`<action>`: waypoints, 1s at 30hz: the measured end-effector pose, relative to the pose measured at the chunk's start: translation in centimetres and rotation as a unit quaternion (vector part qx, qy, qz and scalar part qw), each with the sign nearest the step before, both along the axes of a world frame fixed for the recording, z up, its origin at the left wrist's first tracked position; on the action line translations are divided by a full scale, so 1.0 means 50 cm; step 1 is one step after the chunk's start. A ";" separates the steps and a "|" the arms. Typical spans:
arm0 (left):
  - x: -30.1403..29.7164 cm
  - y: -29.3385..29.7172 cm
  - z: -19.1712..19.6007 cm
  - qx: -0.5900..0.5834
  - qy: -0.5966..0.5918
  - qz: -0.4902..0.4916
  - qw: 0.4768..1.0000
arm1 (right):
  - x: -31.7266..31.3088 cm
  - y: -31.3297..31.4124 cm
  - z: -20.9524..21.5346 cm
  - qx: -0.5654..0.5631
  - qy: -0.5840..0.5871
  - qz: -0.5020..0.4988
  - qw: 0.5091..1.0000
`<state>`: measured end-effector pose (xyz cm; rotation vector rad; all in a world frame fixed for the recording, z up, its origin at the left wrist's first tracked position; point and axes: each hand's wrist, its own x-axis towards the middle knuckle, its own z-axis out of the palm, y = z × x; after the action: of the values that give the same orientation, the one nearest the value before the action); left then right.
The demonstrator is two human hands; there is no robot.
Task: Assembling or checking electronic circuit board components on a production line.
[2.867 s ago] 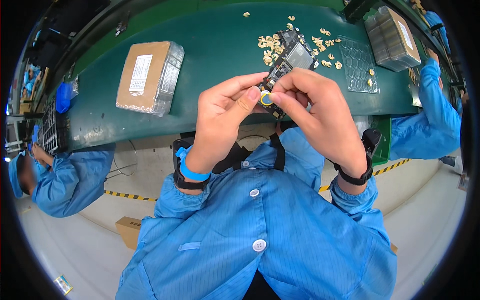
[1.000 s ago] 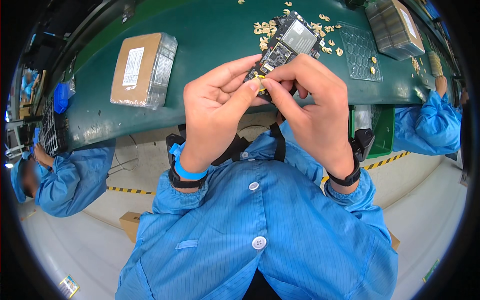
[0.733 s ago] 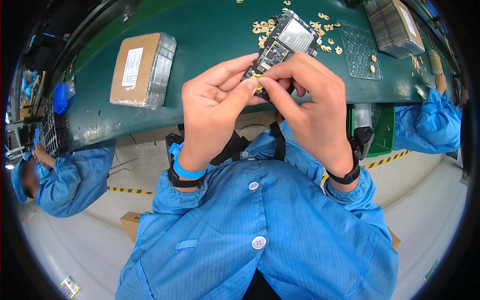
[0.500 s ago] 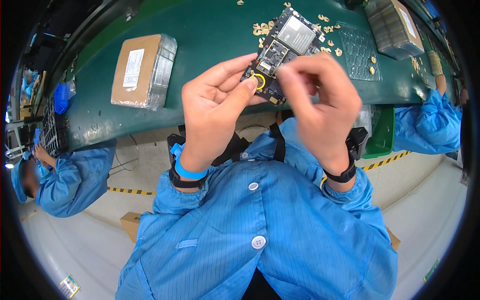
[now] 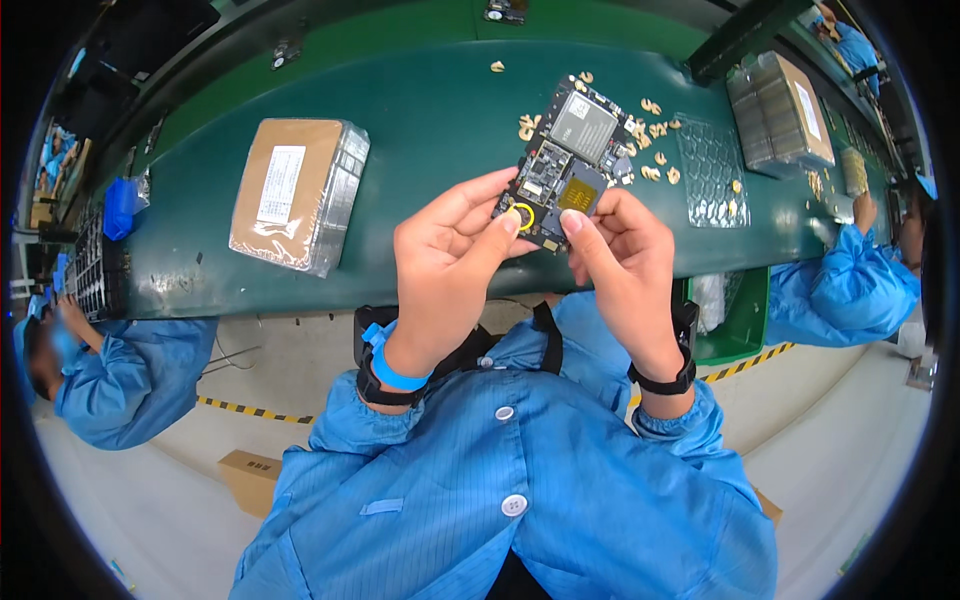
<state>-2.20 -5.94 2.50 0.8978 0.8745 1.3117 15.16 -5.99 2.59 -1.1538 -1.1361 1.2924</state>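
Circuit board [image 5: 565, 160] sits between both hands, tilted with its upper end leaning right, above the green table [image 5: 430, 110] close to its near edge. At the lower left, the left hand [image 5: 448, 240] pinches it, thumb tip against a yellow ring [image 5: 533, 215], fingers closed behind. Around the lower right edge, the right hand [image 5: 628, 255] has its thumb on the face and its fingers curled at the side, little gap between. Half a second ago that hand was blurred and off the board; now it grips, and a gold patch [image 5: 578, 193] shows above its thumb. Bare tabletop gives room leftward as far as a wrapped carton [image 5: 290, 195]. Rightward is tighter: curved tan pieces [image 5: 673, 176] lie near the board's edge, then a clear tray [image 5: 708, 150] and a wrapped stack [image 5: 785, 115].
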 end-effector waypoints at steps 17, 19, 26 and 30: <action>-0.022 0.031 -0.012 0.028 -0.002 0.003 1.000 | -0.033 0.036 0.020 -0.004 -0.012 0.010 1.000; -0.014 0.025 -0.011 0.033 -0.005 0.001 0.999 | -0.046 0.032 0.028 0.008 0.013 -0.001 1.000; 0.008 0.002 0.021 0.048 0.016 -0.009 0.999 | -0.034 0.018 0.035 0.038 0.051 0.000 0.998; 0.049 -0.027 0.042 0.065 0.035 -0.041 0.996 | 0.023 -0.023 0.025 0.091 0.025 -0.023 0.995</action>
<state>0.24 -7.29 4.62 1.0763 0.8035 1.2841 16.29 -7.15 3.85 -1.0030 -1.1577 1.1516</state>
